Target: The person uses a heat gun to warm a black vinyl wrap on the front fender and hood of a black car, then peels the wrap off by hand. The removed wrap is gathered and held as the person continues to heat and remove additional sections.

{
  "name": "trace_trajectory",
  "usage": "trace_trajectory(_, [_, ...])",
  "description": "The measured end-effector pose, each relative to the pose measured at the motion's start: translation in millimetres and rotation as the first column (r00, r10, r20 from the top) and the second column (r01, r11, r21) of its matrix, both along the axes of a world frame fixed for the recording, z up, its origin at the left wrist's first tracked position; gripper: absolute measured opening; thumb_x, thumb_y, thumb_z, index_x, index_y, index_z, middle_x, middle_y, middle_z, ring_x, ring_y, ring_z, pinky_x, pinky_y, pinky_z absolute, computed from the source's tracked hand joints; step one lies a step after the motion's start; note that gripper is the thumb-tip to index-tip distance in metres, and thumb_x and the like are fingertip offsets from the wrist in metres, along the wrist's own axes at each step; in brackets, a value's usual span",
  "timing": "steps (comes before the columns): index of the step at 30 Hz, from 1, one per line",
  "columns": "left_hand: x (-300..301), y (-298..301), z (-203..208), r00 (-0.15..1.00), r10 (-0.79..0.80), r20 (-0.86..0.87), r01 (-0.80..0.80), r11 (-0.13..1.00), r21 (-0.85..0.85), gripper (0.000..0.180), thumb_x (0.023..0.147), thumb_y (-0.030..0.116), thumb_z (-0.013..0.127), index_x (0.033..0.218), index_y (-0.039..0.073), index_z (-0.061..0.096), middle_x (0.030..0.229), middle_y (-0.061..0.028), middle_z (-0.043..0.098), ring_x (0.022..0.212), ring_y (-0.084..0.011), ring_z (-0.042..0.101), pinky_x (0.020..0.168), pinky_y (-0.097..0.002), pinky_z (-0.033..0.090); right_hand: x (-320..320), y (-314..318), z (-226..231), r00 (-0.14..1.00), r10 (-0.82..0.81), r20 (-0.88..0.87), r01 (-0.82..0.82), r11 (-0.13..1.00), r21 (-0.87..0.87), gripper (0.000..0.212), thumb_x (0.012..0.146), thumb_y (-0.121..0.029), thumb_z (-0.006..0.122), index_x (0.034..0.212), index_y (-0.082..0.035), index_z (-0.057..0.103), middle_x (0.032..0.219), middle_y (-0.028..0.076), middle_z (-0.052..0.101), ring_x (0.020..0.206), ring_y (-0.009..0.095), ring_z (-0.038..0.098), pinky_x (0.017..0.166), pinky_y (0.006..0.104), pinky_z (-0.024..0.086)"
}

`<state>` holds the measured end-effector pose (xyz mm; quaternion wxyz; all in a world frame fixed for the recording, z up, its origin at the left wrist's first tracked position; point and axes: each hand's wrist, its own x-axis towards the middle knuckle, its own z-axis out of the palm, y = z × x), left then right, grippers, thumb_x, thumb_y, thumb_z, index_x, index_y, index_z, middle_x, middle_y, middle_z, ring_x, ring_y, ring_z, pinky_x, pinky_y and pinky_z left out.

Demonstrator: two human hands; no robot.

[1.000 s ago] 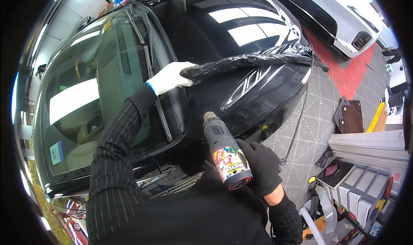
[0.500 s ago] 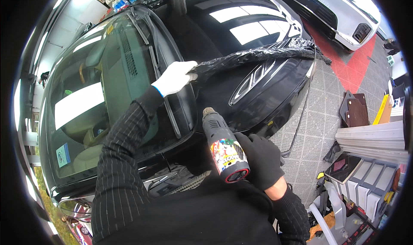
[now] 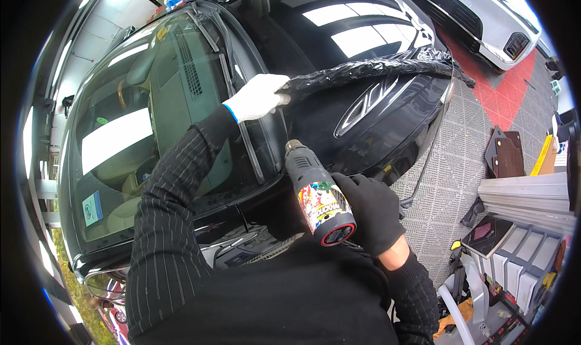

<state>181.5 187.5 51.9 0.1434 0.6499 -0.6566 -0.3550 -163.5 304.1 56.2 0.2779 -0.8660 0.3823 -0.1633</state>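
My left hand (image 3: 261, 98), in a white glove, pinches the near end of a bunched strip of glossy black film (image 3: 363, 69). The crumpled strip runs across the hood (image 3: 315, 115) of a black car, above a chrome-edged side vent (image 3: 363, 109), toward the front corner. In a black glove, my right hand (image 3: 370, 215) is wrapped round a heat gun (image 3: 319, 203) covered in colourful stickers. The gun's metal nozzle (image 3: 293, 144) points at the rear edge of the hood, below my left hand. The handle is mostly hidden by the glove.
To the left is the car's windshield (image 3: 121, 163) with wipers. A dark cord (image 3: 426, 163) hangs by the front corner. At right stand a grey organiser case (image 3: 526, 248), brown mats (image 3: 505, 151) and tools on the tiled floor (image 3: 448, 181). A white car (image 3: 502, 24) is parked far right.
The view has shifted slightly, moving the car a little rightward in the picture. The film strip looks more tightly gathered. Both hands keep their holds, and the heat gun stays near the hood's edge.
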Motion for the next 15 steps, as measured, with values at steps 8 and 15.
trace_trajectory(8, [-10, 4, 10, 1.0, -0.005, -0.026, 0.006, 0.999, 0.035, 0.016, 0.094, 0.009, 0.071, 0.108, 0.001, 0.068, 0.085, -0.0075, 0.066, 0.063, -0.0155, 0.064, 0.062, -0.0332, 0.055, 1, 0, -3, 0.998, 0.02, 0.053, -0.019, 1.0, -0.019, 0.06, 0.078, -0.023, 0.087, 0.135, -0.015, 0.069, 0.103, 0.01, 0.073, 0.094, 0.034, 0.072, 0.079, 0.0444, 0.056])
trace_trajectory(15, [-8, -20, 22, 0.972, -0.216, 0.095, 0.206, 0.972, 0.11, 0.023, 0.095, 0.011, 0.071, 0.115, -0.001, 0.069, 0.091, -0.0081, 0.066, 0.066, -0.0163, 0.063, 0.063, -0.0325, 0.055, 2, -3, -13, 0.999, 0.024, 0.042, -0.021, 0.998, -0.056, 0.061, 0.077, -0.031, 0.087, 0.133, -0.015, 0.07, 0.096, 0.009, 0.071, 0.092, 0.034, 0.072, 0.078, 0.0451, 0.056])
